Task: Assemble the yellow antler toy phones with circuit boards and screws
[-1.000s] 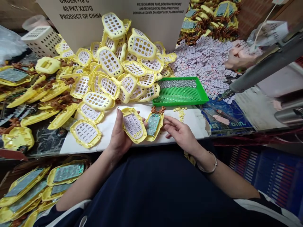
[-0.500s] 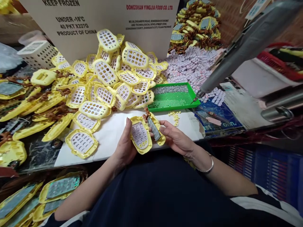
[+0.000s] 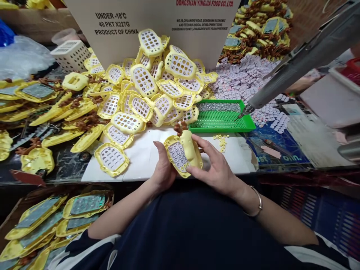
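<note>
My left hand [image 3: 162,168] grips a yellow toy-phone shell [image 3: 176,154] with a white keypad showing in its holes. My right hand [image 3: 216,167] presses a second yellow piece with brown antlers [image 3: 191,148] down onto that shell, its plain back facing up. Both hands hover over a white board [image 3: 140,159] at the table's near edge. Beside them, flat on the board, lies another yellow shell [image 3: 111,159].
A heap of yellow shells [image 3: 157,86] leans against a cardboard box [image 3: 157,22]. A green tray [image 3: 222,116] holds small screws; a grey powered screwdriver [image 3: 295,60] hangs over it. Lilac keypads [image 3: 247,78] lie beyond. Finished yellow toys [image 3: 42,225] fill a box at lower left.
My right hand picked up the antlered piece, turned it over and brought it onto the shell in my left hand. The camera view shifted slightly.
</note>
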The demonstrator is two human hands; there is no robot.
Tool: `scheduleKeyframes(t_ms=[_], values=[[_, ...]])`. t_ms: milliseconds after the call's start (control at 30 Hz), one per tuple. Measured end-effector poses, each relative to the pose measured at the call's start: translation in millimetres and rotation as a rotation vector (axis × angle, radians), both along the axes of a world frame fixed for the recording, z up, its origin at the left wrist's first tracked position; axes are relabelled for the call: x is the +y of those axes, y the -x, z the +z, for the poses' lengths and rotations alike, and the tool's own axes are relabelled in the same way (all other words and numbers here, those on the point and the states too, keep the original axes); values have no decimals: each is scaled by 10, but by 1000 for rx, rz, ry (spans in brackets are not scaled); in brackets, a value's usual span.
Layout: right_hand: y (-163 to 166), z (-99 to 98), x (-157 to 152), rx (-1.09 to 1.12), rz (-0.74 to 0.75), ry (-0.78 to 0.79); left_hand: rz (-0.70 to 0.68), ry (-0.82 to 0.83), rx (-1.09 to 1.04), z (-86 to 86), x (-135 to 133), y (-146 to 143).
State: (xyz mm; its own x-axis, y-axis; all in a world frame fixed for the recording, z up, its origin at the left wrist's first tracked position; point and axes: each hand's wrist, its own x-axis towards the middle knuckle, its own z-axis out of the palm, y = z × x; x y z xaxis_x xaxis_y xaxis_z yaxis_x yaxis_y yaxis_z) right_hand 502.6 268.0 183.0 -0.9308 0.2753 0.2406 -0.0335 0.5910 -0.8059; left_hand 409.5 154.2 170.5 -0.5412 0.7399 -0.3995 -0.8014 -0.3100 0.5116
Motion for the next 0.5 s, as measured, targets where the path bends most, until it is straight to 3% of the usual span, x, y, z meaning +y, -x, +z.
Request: scheduleKeyframes(t_ms=[67,167,500], values=[[33,4,-42,65,-2,-232,-13,-17,14,-42,3,-17],[70,-5,-93,79,-7,-392,-12,-40,50,-92,-1,-31],[81,-77,-58,109,87,-544,-39,-16,157,-140,-52,-49]])
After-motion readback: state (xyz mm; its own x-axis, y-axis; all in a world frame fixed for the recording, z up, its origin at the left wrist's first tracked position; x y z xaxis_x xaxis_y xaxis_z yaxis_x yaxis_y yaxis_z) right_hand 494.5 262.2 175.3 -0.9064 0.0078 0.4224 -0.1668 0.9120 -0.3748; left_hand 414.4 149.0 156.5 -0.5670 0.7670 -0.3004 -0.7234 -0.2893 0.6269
